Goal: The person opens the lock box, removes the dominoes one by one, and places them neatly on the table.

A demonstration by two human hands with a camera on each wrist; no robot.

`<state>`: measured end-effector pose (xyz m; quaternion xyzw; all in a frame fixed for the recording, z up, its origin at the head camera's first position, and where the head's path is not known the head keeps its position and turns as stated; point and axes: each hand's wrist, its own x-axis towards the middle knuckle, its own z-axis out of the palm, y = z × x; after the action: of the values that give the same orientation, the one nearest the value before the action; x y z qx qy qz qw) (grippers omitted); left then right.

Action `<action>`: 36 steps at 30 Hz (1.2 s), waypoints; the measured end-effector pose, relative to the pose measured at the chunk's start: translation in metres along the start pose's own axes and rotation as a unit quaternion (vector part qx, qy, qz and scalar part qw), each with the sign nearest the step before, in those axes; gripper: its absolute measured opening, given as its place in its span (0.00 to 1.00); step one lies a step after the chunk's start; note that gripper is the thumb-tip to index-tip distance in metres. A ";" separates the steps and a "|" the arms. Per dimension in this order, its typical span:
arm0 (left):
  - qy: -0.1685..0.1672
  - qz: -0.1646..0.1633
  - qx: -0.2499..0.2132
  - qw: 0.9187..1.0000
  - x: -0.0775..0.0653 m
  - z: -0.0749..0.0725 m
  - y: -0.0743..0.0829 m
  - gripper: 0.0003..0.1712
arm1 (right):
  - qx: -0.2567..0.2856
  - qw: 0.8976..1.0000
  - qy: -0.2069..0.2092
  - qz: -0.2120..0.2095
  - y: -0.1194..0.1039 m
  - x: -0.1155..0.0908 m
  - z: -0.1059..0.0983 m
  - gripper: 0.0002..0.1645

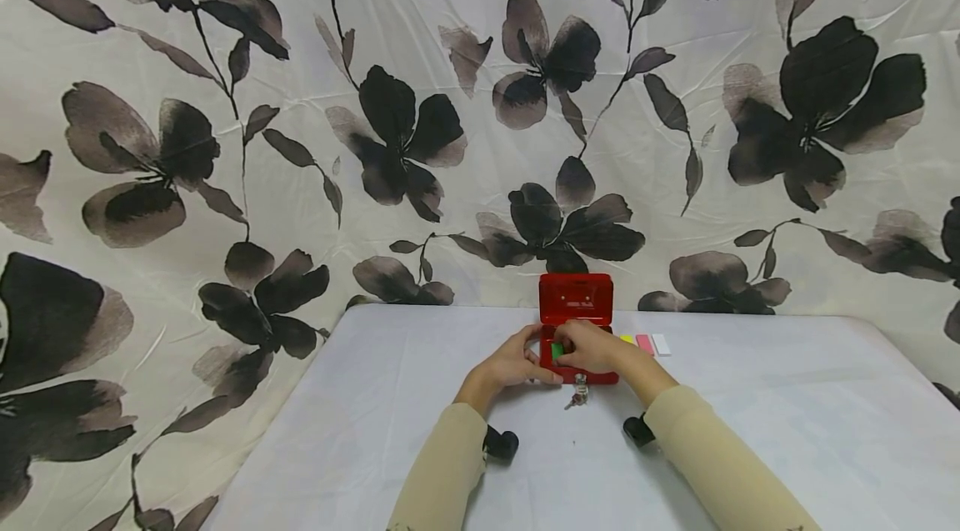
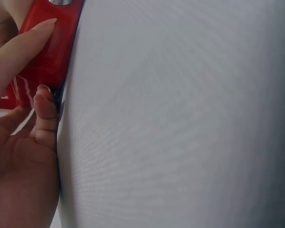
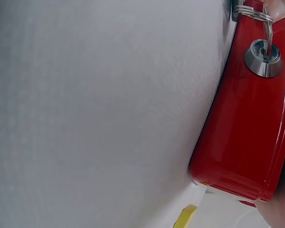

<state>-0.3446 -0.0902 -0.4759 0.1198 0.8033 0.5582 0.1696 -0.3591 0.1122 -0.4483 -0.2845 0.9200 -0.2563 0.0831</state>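
A red cash box (image 1: pixel 577 378) stands on the table with its lid (image 1: pixel 576 298) raised. My left hand (image 1: pixel 517 360) grips its left front corner, thumb along the front wall and the other fingers at the side, as the left wrist view shows. My right hand (image 1: pixel 592 345) reaches down into the box, its fingers bent around a small green block (image 1: pixel 557 350); the far fingertips are hidden. A key (image 3: pixel 269 40) sits in the silver lock (image 3: pixel 263 61) on the box's front, with a key ring (image 3: pixel 252 13) on it.
Right of the box lie a yellow piece (image 1: pixel 627 338), a pink piece (image 1: pixel 644 343) and a white piece (image 1: pixel 661 344) in a row. The white table (image 1: pixel 360 431) ends at a floral cloth backdrop (image 1: pixel 450 264) just behind the box.
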 end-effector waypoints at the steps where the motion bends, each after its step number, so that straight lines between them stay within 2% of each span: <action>1: 0.000 0.000 0.000 1.000 0.000 0.000 0.000 0.55 | -0.002 1.000 0.001 -0.002 0.000 0.000 0.000 0.18; 19: 0.006 -0.009 0.008 1.000 0.001 0.001 -0.001 0.57 | -0.006 1.000 0.027 -0.013 0.000 -0.007 -0.003 0.19; 30: 0.006 -0.013 0.020 1.000 0.001 0.000 -0.001 0.58 | 0.016 0.995 0.057 -0.078 0.002 -0.018 -0.009 0.21; 36: 0.012 -0.016 0.019 1.000 -0.001 0.002 0.000 0.57 | 0.029 0.994 0.071 -0.075 0.004 -0.026 -0.012 0.22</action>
<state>-0.3433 -0.0890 -0.4759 0.1038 0.8175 0.5414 0.1665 -0.3432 0.1342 -0.4401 -0.3312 0.8918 -0.3083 0.0064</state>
